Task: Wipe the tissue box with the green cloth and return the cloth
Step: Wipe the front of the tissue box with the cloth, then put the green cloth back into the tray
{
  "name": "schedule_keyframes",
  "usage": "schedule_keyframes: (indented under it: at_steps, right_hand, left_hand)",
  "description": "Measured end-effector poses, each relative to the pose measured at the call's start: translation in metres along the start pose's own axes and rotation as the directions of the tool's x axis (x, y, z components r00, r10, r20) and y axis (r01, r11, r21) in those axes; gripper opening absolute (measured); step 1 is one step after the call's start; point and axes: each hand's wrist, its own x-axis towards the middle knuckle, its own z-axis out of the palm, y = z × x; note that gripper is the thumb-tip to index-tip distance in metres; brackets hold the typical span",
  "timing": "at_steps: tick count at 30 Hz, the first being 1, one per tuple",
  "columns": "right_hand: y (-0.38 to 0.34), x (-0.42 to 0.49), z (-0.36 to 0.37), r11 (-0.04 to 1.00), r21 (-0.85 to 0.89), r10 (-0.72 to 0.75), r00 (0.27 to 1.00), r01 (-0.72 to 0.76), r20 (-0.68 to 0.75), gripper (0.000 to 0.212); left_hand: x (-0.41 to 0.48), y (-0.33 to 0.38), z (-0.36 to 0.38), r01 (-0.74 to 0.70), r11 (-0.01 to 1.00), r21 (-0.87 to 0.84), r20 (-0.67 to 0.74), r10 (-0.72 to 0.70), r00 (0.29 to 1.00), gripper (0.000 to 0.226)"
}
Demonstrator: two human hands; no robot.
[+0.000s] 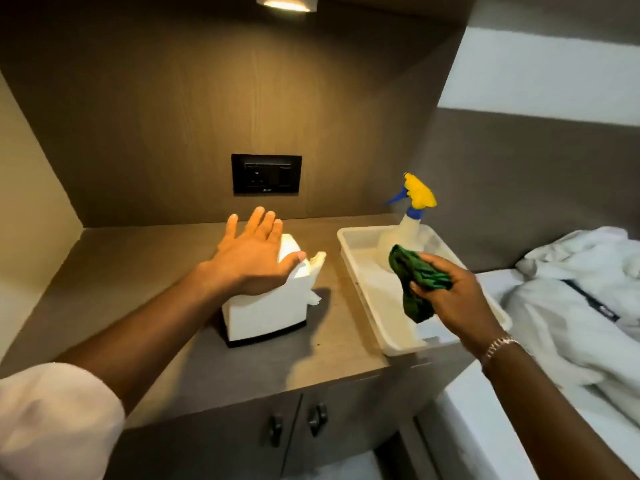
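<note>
A white tissue box (pixel 266 313) with a dark base stands on the brown countertop (pixel 242 365), a tissue sticking out of its top right. My left hand (pixel 252 258) hovers flat over the box's top with fingers spread, holding nothing. My right hand (pixel 450 292) is closed around a crumpled green cloth (pixel 415 285), held above the white tray (pixel 349 251) to the right of the box.
A spray bottle (pixel 408 223) with a yellow and blue head stands at the back of the tray. A black wall socket (pixel 266 173) sits behind the box. White bedding (pixel 571 306) lies at the right. Cabinet doors with dark handles (pixel 317 417) are below the counter.
</note>
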Motion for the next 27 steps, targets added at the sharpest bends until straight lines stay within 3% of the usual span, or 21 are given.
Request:
schedule_keyframes:
  at_steps: [3,6,8,11,17,19,21,22,24,25,27]
  right_hand:
    - [0.030,0.036,-0.004,0.857,-0.466,-0.137,0.969,0.219,0.205,0.052]
    - [0.059,0.055,0.006,0.619,-0.689,-0.021,0.885,0.377,0.465,0.061]
    - [0.076,0.063,0.011,0.510,-0.749,0.143,0.817,0.423,0.559,0.077]
    - [0.096,0.067,0.017,0.430,-0.762,0.348,0.689,0.485,0.635,0.097]
    - [0.090,0.069,0.019,0.325,-0.759,0.455,0.611,0.564,0.648,0.104]
    - [0.076,0.068,0.016,0.343,-0.747,0.466,0.588,0.569,0.661,0.104]
    - [0.057,0.070,0.010,0.456,-0.745,0.469,0.580,0.487,0.667,0.106]
    - [0.043,0.072,0.008,0.559,-0.719,0.421,0.605,0.414,0.676,0.106]
    - [0.013,0.080,0.016,0.770,-0.556,0.174,0.735,0.313,0.655,0.098]
    - [-0.002,0.082,0.027,0.855,-0.428,0.036,0.791,0.292,0.611,0.089]
    - [-0.033,0.085,0.059,0.955,-0.160,-0.116,0.812,0.249,0.572,0.064]
  left_hand:
    - [-0.004,0.019,0.007,0.121,0.991,-0.051,-0.016,-0.122,0.992,0.082]
    - [-0.006,0.027,0.013,0.172,0.984,-0.037,-0.072,-0.175,0.982,0.082]
    - [-0.005,0.027,0.016,0.189,0.981,-0.041,-0.088,-0.192,0.977,0.095]
    - [-0.005,0.026,0.020,0.193,0.981,-0.021,-0.088,-0.194,0.977,0.105]
    - [-0.007,0.027,0.017,0.200,0.980,0.007,-0.067,-0.199,0.978,0.099]
    - [-0.013,0.032,0.008,0.198,0.980,0.012,-0.100,-0.195,0.976,0.090]
    - [-0.025,0.043,0.006,0.173,0.985,0.018,-0.289,-0.160,0.944,0.082]
    - [-0.036,0.051,0.007,0.147,0.989,-0.020,-0.445,-0.140,0.885,0.077]
    - [-0.061,0.072,0.017,0.064,0.969,-0.238,-0.685,-0.214,0.696,0.070]
    - [-0.072,0.085,0.026,0.030,0.925,-0.378,-0.723,-0.316,0.614,0.070]
    - [-0.087,0.116,0.038,0.003,0.767,-0.642,-0.674,-0.566,0.474,0.073]
